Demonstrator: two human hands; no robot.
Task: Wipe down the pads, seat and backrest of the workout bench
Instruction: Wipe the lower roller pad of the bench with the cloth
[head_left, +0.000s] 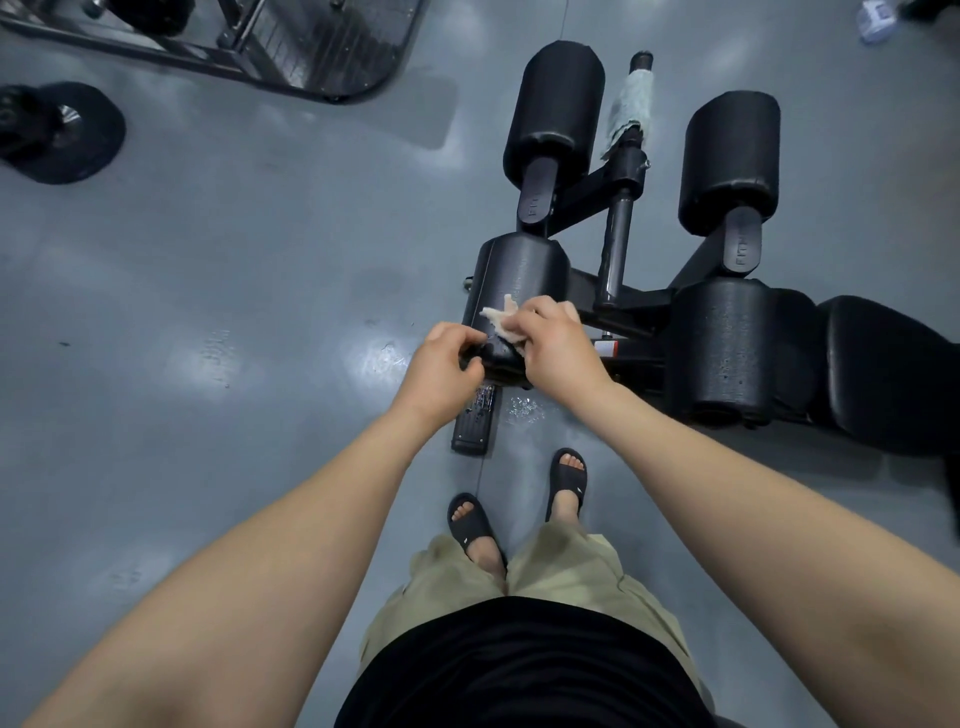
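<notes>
A black workout bench lies across the right of the head view, with several black roller pads. My right hand grips a beige cloth and presses it on the near left roller pad. My left hand holds the near end of that same pad, fingers curled round it. Two far roller pads stand beyond, and another near pad sits to the right. The bench seat runs off the right edge. A pale grey towel is wrapped round the centre bar.
Grey glossy floor surrounds the bench, with a small wet patch near my feet in black slides. Black weight plates lie at the left. A black machine base sits at the top left. The bench's foot projects toward me.
</notes>
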